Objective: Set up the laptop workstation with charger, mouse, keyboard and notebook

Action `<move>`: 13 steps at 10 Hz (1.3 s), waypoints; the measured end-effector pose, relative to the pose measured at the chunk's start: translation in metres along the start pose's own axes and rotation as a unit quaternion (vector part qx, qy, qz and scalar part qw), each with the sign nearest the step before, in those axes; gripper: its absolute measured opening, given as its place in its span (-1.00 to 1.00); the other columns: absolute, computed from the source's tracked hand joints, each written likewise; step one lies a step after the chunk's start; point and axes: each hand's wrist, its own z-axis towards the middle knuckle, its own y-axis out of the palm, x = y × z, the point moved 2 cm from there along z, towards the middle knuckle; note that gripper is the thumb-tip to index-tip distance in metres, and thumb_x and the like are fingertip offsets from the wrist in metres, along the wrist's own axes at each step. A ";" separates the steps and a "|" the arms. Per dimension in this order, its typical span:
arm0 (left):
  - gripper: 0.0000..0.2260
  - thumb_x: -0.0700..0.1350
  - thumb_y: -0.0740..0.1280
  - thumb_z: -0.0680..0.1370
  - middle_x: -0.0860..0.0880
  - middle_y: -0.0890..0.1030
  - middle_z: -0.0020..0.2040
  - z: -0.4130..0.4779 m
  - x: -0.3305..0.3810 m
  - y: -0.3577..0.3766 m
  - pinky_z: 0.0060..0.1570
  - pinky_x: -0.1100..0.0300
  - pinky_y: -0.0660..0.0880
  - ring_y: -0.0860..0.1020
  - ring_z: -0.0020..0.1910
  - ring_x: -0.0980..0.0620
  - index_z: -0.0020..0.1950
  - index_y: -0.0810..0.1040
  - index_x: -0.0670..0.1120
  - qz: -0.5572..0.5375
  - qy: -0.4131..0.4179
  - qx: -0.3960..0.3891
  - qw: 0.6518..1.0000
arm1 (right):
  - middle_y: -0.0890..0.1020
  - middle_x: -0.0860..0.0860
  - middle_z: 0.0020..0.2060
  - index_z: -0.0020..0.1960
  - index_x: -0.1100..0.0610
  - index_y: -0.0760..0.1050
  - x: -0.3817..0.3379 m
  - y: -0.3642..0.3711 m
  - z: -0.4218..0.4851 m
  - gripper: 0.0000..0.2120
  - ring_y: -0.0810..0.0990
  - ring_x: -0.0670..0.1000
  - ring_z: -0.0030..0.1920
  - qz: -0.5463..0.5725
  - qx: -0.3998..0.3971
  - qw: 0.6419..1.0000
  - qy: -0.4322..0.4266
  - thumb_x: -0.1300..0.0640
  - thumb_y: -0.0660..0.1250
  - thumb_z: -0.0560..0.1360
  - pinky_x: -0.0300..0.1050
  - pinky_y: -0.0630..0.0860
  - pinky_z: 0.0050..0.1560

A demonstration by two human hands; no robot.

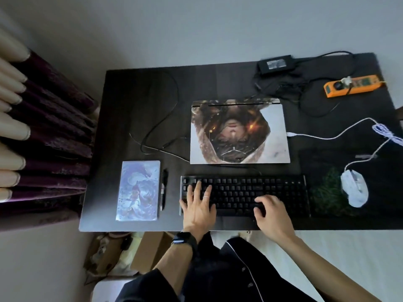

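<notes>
At the front edge of the dark desk (122,101), my left hand (197,205), fingers spread, and right hand (272,212), fingers loosely bent, rest on the black rectangular plastic keyboard (239,189), apparently squaring it below the closed picture-skinned laptop (237,134), whose lid likely needs raising next.

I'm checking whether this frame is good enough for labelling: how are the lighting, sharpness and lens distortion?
Head view: dim, cool light, so the black keyboard nearly merges with the dark table; the white mouse and its cable glare bright; wide-angle stretch slants the table's sides; the charger label is too soft to read.
</notes>
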 end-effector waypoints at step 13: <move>-0.38 0.19 0.18 0.62 0.14 -0.23 0.61 -0.013 0.001 0.022 0.42 -0.39 0.09 -0.28 0.58 -0.02 0.55 -0.14 0.37 0.001 -0.012 -0.003 1.000 | 0.31 0.03 0.56 0.54 -0.05 0.32 0.046 -0.070 -0.006 -0.47 0.24 0.04 0.56 0.115 -0.009 0.993 -0.009 0.00 0.33 0.60 -0.04 0.18 0.55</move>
